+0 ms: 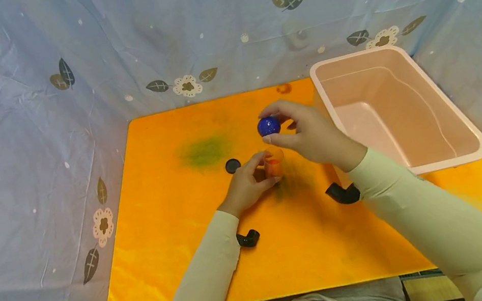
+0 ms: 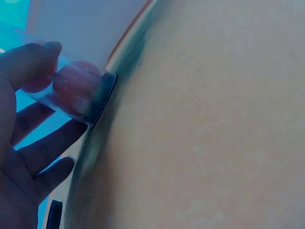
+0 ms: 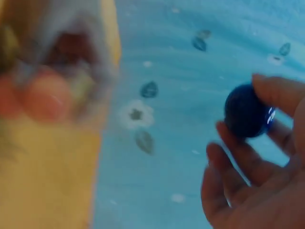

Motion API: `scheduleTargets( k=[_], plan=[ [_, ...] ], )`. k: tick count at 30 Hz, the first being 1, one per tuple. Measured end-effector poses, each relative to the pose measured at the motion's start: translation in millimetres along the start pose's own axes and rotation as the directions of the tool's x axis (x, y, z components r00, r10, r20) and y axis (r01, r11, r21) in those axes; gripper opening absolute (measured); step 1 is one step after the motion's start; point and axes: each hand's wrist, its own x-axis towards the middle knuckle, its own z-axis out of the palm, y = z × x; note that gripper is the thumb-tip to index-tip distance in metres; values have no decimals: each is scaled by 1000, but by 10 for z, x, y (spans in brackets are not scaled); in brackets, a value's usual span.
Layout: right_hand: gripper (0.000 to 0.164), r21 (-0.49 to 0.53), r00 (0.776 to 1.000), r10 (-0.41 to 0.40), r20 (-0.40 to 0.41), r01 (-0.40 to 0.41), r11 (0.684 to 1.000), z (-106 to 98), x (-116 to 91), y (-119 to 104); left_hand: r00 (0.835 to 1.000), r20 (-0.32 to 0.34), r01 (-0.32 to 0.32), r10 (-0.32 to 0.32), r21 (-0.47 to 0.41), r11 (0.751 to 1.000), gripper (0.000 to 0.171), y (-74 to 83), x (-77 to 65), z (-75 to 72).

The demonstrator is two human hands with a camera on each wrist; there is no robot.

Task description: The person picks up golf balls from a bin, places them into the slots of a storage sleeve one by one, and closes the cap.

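In the head view, my left hand [image 1: 247,183] grips a clear cylindrical container [image 1: 279,154] that stands on the orange table cover. Reddish balls [image 2: 76,88] show through its wall in the left wrist view, one partly behind my thumb. A dark base [image 2: 102,100] closes the container's lower end, right at the table surface. Between the thumb and fingertips of my right hand [image 1: 314,132] I pinch a shiny blue ball [image 1: 268,126]. It hangs close over the container's open top. Against the curtain, the right wrist view shows the same blue ball [image 3: 247,112].
A black disc [image 1: 233,165] lies left of the container. One black elbow piece [image 1: 250,239] sits beside my left forearm, another [image 1: 342,193] beneath my right forearm. A large pink bin [image 1: 451,163] stands at the right. Patterned curtains [image 1: 215,30] enclose the table [image 1: 175,206].
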Motion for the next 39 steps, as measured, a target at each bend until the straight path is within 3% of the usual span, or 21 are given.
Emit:
scheduleTargets(
  k=[5,9,17,31,39],
  plan=[
    [38,11,999,50,-11,-50,999,439,-117,274,1000,-5,1,-1,-15,1000,51,-6,-52,6],
    [39,29,998,61,-22,-61,998,589,-179,426,1000,-1,-16,16,-32,999,46,-11,-58,17],
    [38,31,1000,-12,-18,13,999,572,-223,529,1000,-12,-28,28,-12,1000,52,-24,-45,18],
    [39,35,998,49,38,-51,998,474,-240,544,999,-17,-45,45,5,999,56,-17,-14,7],
    [49,57,998,42,-45,-40,998,426,-266,462,999,-11,-47,47,-4,999,61,-6,-1,1]
  ],
)
